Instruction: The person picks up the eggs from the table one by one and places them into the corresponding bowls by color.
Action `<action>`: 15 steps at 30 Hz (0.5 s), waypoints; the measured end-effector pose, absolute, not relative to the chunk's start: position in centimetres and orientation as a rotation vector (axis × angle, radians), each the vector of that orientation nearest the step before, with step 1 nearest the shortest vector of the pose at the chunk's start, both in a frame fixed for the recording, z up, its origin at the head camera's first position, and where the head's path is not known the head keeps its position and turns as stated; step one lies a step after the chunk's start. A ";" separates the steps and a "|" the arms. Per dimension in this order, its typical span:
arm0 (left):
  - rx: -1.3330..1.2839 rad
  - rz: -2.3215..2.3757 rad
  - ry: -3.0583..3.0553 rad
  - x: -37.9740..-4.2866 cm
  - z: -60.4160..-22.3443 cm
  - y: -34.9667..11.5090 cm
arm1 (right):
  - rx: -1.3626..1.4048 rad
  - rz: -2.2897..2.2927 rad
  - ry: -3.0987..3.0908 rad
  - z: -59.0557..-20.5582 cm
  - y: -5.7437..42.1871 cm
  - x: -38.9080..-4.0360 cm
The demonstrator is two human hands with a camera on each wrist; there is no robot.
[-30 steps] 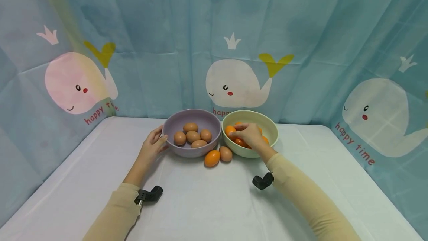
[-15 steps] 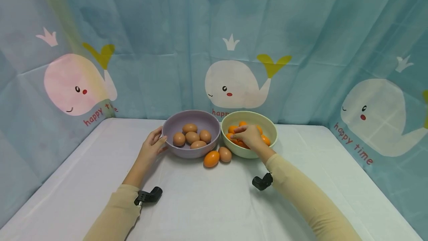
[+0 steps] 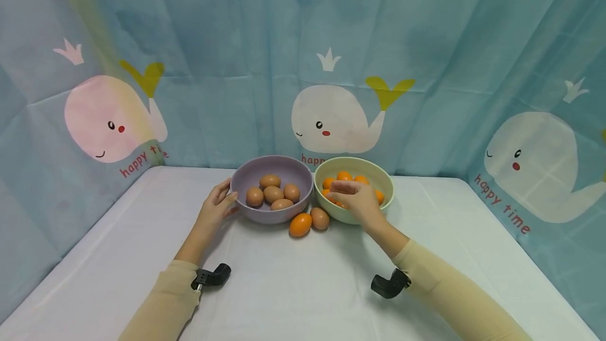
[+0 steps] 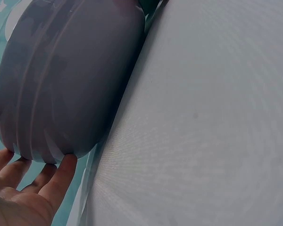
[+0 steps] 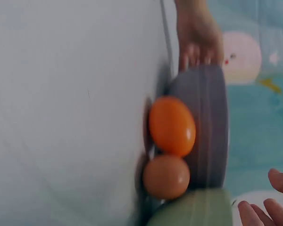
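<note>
A purple bowl [image 3: 272,216] with several brown eggs [image 3: 272,194] stands at the back of the table. My left hand [image 3: 214,207] rests its fingertips against the bowl's left side, also seen in the left wrist view on the bowl wall [image 4: 80,84]. Touching it on the right is a light green bowl [image 3: 383,186] with several glossy orange oval pieces [image 3: 344,176]. Over this bowl hovers my right hand [image 3: 362,201], fingers extended, holding nothing visible; it hides part of the contents. One orange oval piece [image 5: 172,126] and one brown egg [image 5: 166,177] lie side by side before the bowls.
A white cloth [image 3: 284,288] covers the table. Behind the bowls hangs a blue curtain [image 3: 213,120] printed with whales. Black wrist cameras [image 3: 390,283] sit on both forearms.
My right hand's fingers have straightened and spread from their bent pose in the green bowl, and its forearm has swung right and nearer. More orange pieces show. The left hand stays put.
</note>
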State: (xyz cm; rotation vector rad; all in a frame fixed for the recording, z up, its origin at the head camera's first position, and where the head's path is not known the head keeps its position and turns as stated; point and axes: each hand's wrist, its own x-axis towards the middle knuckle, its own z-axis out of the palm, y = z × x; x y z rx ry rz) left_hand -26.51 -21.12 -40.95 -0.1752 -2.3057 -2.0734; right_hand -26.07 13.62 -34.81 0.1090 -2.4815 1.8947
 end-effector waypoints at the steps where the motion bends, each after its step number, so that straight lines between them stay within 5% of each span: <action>1: -0.173 -2.073 -2.307 -26.5 -41.0 -21.1 | 0.117 1.889 -2.492 -34.7 13.5 -25.6; 15: -0.187 -2.052 -2.304 -26.8 -41.3 -21.2 | 0.228 2.007 -2.579 -36.8 12.0 -22.4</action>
